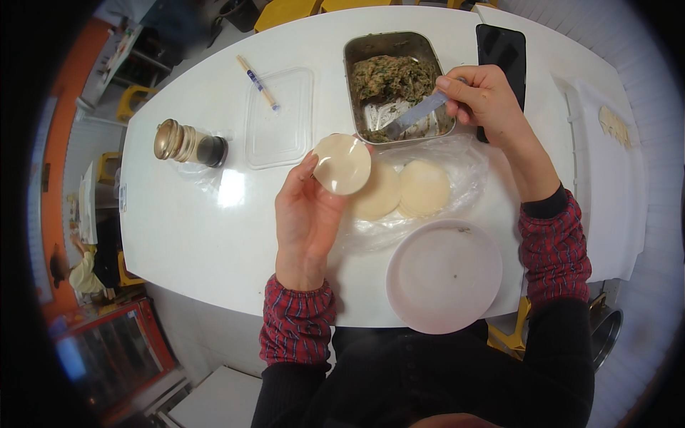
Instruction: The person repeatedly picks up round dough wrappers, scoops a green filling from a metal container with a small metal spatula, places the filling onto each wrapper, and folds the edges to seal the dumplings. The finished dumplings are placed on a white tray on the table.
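Note:
A round dough wrapper (pixel 342 165) rests on the fingers of my left hand (pixel 309 214), its upper face bare. My right hand (pixel 484 101) grips a flat metal spatula (pixel 420 113), whose blade slants down into a rectangular metal container (pixel 448 75). Inside that container, chopped green-brown filling (pixel 393 75) is heaped toward the far side, and a small lump sits by the blade's tip. Below my hands, two stacks of round wrappers (pixel 425 187) lie on a clear plastic bag (pixel 369 235). Part of the left stack is hidden behind my left hand.
A pale round plate (pixel 444 278) sits at the table's near edge. Beyond my right hand lies a black phone (pixel 500 59). Leftward are a clear plastic lid (pixel 281 134) with wrapped chopsticks (pixel 257 83) and jars (pixel 187 143). A tray with dumplings (pixel 614 127) stands far right; a person (pixel 88 273) is far left.

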Available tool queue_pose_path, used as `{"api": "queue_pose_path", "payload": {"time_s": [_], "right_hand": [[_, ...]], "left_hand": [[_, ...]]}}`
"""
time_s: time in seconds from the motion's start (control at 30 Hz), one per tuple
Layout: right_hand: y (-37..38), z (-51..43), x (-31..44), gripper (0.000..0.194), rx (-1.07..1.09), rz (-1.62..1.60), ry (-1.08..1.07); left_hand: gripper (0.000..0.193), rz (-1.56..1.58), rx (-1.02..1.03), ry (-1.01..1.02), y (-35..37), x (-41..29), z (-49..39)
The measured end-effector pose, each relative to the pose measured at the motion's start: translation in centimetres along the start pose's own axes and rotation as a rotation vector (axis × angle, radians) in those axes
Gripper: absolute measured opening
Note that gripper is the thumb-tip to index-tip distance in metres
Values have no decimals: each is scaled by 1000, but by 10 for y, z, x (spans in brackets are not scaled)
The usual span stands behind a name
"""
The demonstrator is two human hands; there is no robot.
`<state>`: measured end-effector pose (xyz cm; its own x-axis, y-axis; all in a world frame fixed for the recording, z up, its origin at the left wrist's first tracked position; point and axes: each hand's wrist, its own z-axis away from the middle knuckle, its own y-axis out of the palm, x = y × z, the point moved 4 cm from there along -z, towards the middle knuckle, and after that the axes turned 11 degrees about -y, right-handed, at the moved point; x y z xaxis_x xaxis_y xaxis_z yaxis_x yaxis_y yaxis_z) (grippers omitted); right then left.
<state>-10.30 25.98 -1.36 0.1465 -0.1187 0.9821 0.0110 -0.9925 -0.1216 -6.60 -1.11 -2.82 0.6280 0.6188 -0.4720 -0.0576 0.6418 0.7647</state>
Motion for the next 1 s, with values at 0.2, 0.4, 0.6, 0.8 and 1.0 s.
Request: {"api": "queue_pose_path", "payload": {"time_s": [0.2, 0.4, 0.6, 0.8, 1.0], "right_hand": [[-12, 3, -2, 19, -124, -171, 183], [-16, 0, 2, 18, -114, -446, 162], [6, 12, 34, 24, -81, -215, -9], [49, 37, 81, 17, 118, 311, -603], [91, 56, 85, 40, 295, 664, -1143]], "left_hand": [[49, -14, 42, -19, 2, -1, 2], [50, -15, 49, -27, 2, -1, 2], [54, -33, 100, 59, 5, -9, 8], [63, 101, 179, 108, 8, -18, 12], [65, 335, 289, 114, 6, -31, 17]]}}
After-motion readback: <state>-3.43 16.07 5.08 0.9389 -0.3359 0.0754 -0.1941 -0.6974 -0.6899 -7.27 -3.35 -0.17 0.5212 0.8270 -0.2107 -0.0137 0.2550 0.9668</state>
